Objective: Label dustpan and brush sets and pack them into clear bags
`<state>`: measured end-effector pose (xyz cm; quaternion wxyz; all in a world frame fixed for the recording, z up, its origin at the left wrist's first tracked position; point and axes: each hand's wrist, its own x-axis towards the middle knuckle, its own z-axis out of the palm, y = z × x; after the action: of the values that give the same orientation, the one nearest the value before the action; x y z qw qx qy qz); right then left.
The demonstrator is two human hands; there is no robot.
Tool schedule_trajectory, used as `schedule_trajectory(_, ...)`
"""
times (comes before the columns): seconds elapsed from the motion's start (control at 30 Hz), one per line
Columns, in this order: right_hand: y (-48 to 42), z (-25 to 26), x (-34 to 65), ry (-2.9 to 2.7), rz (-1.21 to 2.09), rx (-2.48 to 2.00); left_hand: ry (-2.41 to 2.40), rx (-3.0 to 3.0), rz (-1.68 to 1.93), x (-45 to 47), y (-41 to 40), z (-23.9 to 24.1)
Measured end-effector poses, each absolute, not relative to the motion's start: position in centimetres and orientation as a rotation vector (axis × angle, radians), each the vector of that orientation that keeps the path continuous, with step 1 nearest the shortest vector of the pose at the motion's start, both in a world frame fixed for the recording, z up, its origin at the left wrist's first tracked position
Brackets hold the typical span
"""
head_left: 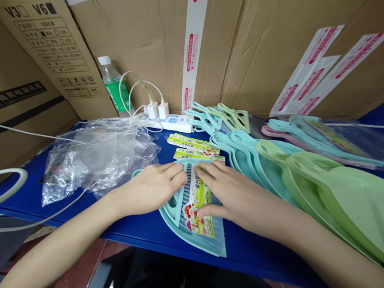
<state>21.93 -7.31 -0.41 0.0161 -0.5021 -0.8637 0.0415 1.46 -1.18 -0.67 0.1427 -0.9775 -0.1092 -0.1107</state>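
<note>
A light blue brush-and-dustpan set lies on the blue table right in front of me. A green and yellow paper label rests across its bristles. My left hand lies flat on the set's left side, fingers together and pointing toward the label. My right hand presses on the label, fingers stretched along its top edge and thumb on its lower part.
Two more labels lie behind the set. A row of overlapping blue and green dustpans fills the right side. Crumpled clear plastic bags sit at left, with a power strip, a bottle and cardboard boxes behind.
</note>
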Motion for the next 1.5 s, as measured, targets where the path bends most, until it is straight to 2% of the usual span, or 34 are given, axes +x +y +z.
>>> schedule_trajectory(0.23, -7.6, -0.4, 22.0, -2.69, 0.065, -1.532, -0.343, -2.983, -0.398, 1.0, -1.5, 0.0)
schedule_trajectory(0.5, -7.9, -0.4, 22.6, -2.746, 0.023, -1.477, -0.035, -3.368, -0.334, 0.8, -2.6, 0.3)
schedule_trajectory(0.67, -7.8, -1.1, 22.7, -2.741, -0.04, -1.473, -0.052, -3.382, -0.289, 0.8, -2.5, 0.0)
schedule_trajectory(1.07, -8.0, -1.5, 23.0, -2.655, 0.081, -1.449, -0.121, -3.389, -0.214, 0.8, -2.6, 0.2)
schedule_trajectory(1.5, -8.0, -1.4, 22.8, -2.705, 0.052, -1.497, -0.115, -3.371, -0.345, 0.6, -2.5, 0.2)
